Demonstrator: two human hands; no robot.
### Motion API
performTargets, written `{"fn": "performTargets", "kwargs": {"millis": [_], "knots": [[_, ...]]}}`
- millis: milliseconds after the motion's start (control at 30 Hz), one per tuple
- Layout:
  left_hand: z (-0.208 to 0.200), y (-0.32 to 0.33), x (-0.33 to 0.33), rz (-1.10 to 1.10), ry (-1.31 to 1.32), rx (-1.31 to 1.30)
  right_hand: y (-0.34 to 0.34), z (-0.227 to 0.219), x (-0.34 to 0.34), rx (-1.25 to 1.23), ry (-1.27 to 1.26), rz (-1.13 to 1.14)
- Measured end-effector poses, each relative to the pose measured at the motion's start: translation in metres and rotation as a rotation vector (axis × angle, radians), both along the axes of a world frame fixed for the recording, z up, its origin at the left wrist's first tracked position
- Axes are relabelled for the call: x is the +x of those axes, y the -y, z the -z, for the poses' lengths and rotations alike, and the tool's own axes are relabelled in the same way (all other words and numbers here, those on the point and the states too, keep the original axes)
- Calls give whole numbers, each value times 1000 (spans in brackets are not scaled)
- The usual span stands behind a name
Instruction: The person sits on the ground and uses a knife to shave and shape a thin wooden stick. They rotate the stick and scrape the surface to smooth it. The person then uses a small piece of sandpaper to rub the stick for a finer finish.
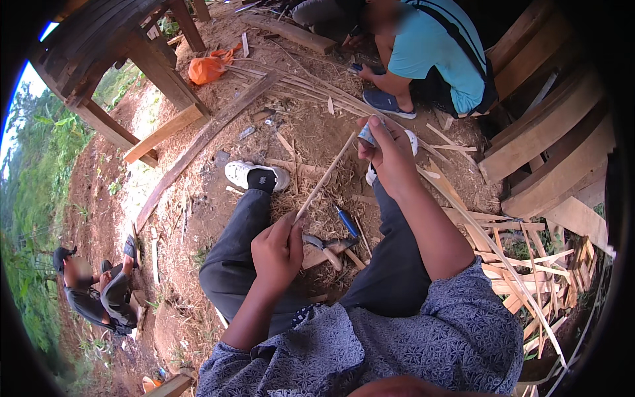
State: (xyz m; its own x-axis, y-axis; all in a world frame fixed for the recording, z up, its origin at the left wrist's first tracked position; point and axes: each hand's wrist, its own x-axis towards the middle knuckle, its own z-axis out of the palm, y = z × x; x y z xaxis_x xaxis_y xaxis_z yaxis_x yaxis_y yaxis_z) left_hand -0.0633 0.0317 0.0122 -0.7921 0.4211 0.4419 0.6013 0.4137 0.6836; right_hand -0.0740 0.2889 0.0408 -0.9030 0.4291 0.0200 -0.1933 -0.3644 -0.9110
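My left hand is closed around the lower end of a thin, pale wooden stick, which slants up to the right. Just beyond the stick's upper tip, my right hand pinches a small grey-blue piece; its kind is not clear, and it looks thin and bent. Between my legs, a blade with a wooden handle lies on the ground. Beside it is a slim tool with a blue handle.
A person in a turquoise shirt crouches at the far right; another person sits at the left. An orange bag lies near a wooden structure. Long planks and split strips fill the right side.
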Motion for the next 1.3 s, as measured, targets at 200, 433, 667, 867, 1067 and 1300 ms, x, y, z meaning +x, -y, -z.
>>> {"fn": "performTargets", "kwargs": {"millis": [200,433,667,867,1067,1300], "knots": [[7,-2,2,36,-58,-38,-5,0,0,-54,-26,3],[6,-4,5,31,-66,-54,-2,3,-1,-21,-18,30],[-1,-5,6,15,-68,-42,6,6,1,117,8,-39],[-8,-14,3,17,-26,0,36,9,12,233,63,-290],[1,-12,5,61,-43,-7,4,8,-7,-51,-135,-59],[-5,-16,1,73,15,-4,17,6,-3,133,-115,-56]]}}
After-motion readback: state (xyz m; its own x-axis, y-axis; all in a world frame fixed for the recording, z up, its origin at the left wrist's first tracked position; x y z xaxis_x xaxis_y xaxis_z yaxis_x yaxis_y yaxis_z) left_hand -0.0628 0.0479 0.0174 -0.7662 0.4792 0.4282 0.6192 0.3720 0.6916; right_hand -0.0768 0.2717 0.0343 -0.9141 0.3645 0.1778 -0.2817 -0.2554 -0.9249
